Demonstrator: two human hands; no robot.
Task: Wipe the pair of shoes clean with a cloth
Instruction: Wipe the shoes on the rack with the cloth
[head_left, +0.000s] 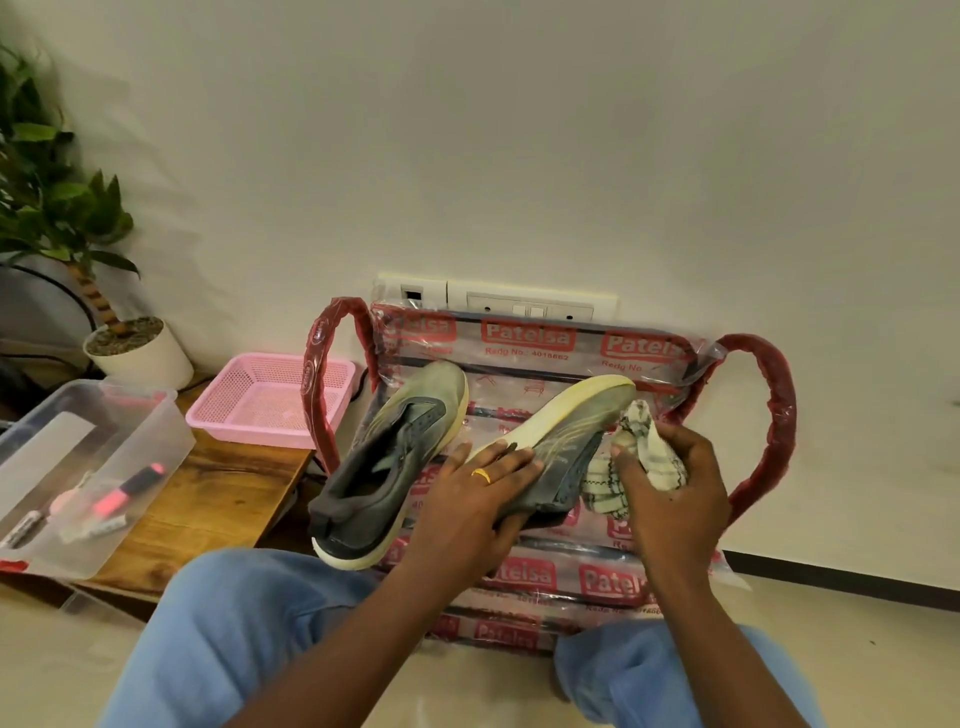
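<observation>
Two grey-green shoes with pale yellow soles lie on a plastic-wrapped red stool. The left shoe (387, 462) rests flat with its heel toward me. My left hand (470, 501), a gold ring on one finger, grips the right shoe (563, 434) from its sole side and holds it tilted, toe pointing up toward the wall. My right hand (670, 488) clutches a bunched white cloth with dark stripes (641, 452) and presses it against the upper of that shoe.
The wrapped stool (613, 577) stands against the wall beneath a switch panel (524, 306). A pink basket (267, 402), a clear box with markers (78, 478) and a potted plant (137, 348) sit on a wooden board at the left. My knees in blue jeans fill the foreground.
</observation>
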